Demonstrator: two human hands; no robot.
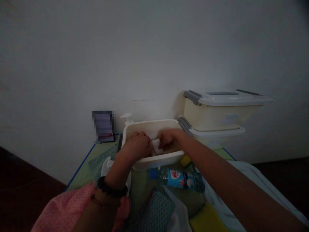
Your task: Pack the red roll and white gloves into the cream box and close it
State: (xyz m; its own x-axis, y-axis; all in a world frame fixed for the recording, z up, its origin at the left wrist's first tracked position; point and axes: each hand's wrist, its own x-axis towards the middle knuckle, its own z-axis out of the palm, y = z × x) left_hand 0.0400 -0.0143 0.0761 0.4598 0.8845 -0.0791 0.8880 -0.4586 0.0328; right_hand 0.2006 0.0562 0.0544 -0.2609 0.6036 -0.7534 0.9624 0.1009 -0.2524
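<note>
Both my hands reach inside a white plastic bin (154, 162) on the table. My left hand (138, 145) is curled over on the bin's left side. A bit of red (149, 140) shows at its fingers, too little to name. My right hand (168, 138) bends down from the right, with its fingers drawn together on a small white object (157, 146) between the hands. The dim light hides what kind of object that is. In front of the bin a clear bottle with a blue cap and label (180, 178) lies on its side.
Two lidded storage boxes (217, 116) stand stacked at the back right. A white pump top (127, 118) rises behind the bin. Nearby lie a pink cloth (65, 209), a grey-green textured cloth (154, 209), a yellow sponge (207, 219) and a pale lid (256, 183). A screened device (105, 126) leans at the left.
</note>
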